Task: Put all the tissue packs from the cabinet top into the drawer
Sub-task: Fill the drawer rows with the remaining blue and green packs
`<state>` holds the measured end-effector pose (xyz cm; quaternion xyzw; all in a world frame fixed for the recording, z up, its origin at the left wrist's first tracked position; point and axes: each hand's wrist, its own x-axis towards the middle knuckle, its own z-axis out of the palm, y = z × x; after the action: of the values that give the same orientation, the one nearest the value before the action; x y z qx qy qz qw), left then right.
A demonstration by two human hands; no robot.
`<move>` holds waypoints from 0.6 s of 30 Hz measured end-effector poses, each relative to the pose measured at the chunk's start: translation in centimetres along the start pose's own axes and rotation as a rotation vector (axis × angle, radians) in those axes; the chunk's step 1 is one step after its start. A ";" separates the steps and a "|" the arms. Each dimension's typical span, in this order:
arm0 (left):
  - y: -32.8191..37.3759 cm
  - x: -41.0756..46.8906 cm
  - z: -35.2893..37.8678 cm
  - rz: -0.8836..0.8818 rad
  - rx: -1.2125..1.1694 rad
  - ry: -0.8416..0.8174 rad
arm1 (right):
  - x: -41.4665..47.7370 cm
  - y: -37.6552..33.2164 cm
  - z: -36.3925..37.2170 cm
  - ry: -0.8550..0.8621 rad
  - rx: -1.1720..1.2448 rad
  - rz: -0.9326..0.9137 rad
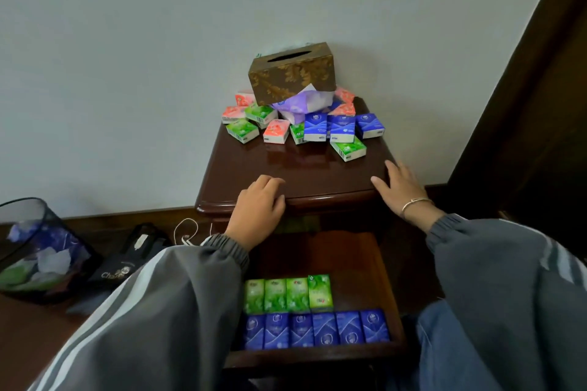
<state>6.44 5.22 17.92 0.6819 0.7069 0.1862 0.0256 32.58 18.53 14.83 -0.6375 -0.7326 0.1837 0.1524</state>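
— How do the packs look?
— Small and glossy. Green, pink and blue tissue packs (305, 128) lie heaped beyond my fingertips, under a brown tissue box (292, 73). Below my wrists the open drawer (317, 356) holds a green row (287, 295) and a blue row (317, 328).
— Your hands?
— Both hold nothing. My left hand (259, 209) rests loosely curled on the front edge of the cabinet top (286, 165); my right hand (400, 190) lies flat near its right edge.
— Room?
— Polished wood between hands and heap; drawer floor behind the green row.
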 end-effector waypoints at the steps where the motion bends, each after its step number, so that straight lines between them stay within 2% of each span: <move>1: 0.3 0.8 0.3 0.001 0.009 0.002 | 0.1 0.0 0.6 -0.027 0.030 0.012; 7: 2.7 6.5 1.7 -0.009 0.080 0.085 | 0.9 0.5 1.1 -0.101 0.047 0.030; 13: 8.3 14.1 3.4 0.018 0.134 0.161 | 1.2 0.4 0.8 -0.149 -0.008 0.044; 18: 10.9 18.1 5.4 -0.130 0.125 0.112 | 0.9 0.4 1.1 -0.113 -0.080 0.049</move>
<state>17.17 24.14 20.06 0.6235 0.7601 0.1777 -0.0446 32.30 19.40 13.72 -0.6493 -0.7311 0.1935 0.0806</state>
